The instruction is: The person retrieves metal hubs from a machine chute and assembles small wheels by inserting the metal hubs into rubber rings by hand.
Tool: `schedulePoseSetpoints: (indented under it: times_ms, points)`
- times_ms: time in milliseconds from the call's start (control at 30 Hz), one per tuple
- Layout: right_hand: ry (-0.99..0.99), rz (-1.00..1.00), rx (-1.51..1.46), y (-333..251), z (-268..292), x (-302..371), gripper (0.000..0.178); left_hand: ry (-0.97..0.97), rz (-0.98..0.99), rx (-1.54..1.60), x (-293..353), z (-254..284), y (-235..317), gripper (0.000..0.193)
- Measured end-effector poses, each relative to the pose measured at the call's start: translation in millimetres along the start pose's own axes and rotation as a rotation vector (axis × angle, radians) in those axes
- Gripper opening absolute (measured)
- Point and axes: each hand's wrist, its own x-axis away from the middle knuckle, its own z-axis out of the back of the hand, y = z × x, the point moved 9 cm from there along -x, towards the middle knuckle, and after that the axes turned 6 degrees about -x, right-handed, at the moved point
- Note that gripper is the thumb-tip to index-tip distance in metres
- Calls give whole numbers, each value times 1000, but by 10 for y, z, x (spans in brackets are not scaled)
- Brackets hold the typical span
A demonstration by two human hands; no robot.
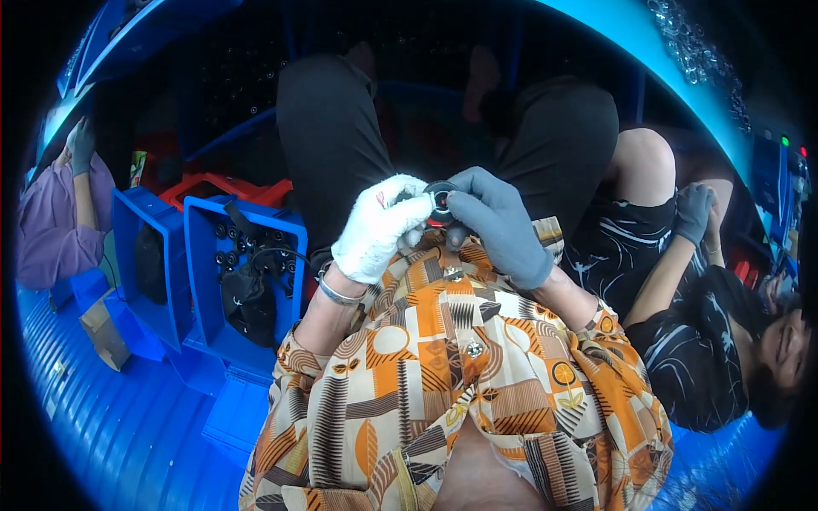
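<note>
small round black part (440, 203), ring-shaped with a reddish bit under it, held up over the lap between both hands, in front of the black trouser legs (332, 128)
left hand (375, 228) in a white glove, fingertips pressed on the part's left edge; right hand (498, 226) in a grey glove, thumb and forefinger pinching the right edge
part sits right at the fingertips of both hands, neither one clearly nearer; its flat face points up toward the camera, no long axis to speak of
underside of the part is covered by fingers, can't tell what the red piece is or whether it's attached
blue bin (247, 281) on the left holds more small black round parts plus a dark bag and cable, well apart from the hands
co-worker on the right, grey-gloved hand (694, 213) near their knee, partly cut off by the rim
</note>
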Motion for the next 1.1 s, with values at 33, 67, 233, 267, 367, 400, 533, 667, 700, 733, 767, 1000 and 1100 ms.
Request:
schedulePoseSetpoints:
  times_ms: [33, 67, 233, 267, 367, 400, 533, 667, 700, 733, 767, 1000, 1100]
  points:
    - [13, 3, 11, 14, 9, -7, 19, 7, 23, -22, 6, 1, -16, 15]
    - [27, 5, 21, 32, 24, -14, 19, 34, 36, -48, 14, 19, -23, 15]
    - [60, 78, 83, 99, 65, -14, 17, 226, -432, -794, 140, -102, 387, 15]
    - [76, 111, 149, 90, 68, -7, 16, 245, -416, -837, 145, -104, 379, 16]
    - [91, 132, 165, 77, 45, -28, 15, 257, -379, -843, 121, -95, 365, 15]
    - [109, 106, 152, 74, 57, -43, 15, 254, -355, -809, 101, -84, 346, 15]
    - [218, 367, 283, -448, 164, 25, 17, 287, -296, -438, 23, 44, 255, 18]
    - [385, 1268, 673, -1408, 98, 809, 35, 138, -177, 88, -68, 121, 42, 23]
    - [341, 1469, 562, -1514, 94, 941, 38, 82, -192, 191, -69, 91, 25, 24]
    - [323, 1631, 457, -1568, 122, 1001, 40, 44, -219, 295, -68, 50, 15, 26]
    - [368, 1562, 590, -1609, 119, 822, 43, 8, -216, 314, -79, 23, -4, 28]
    - [557, 883, 906, -1447, 716, -357, 48, 7, -269, 266, -40, -181, 45, 27]
    - [639, 1067, 865, -1697, 946, -114, 32, 7, -235, 316, -65, -183, 57, 35]
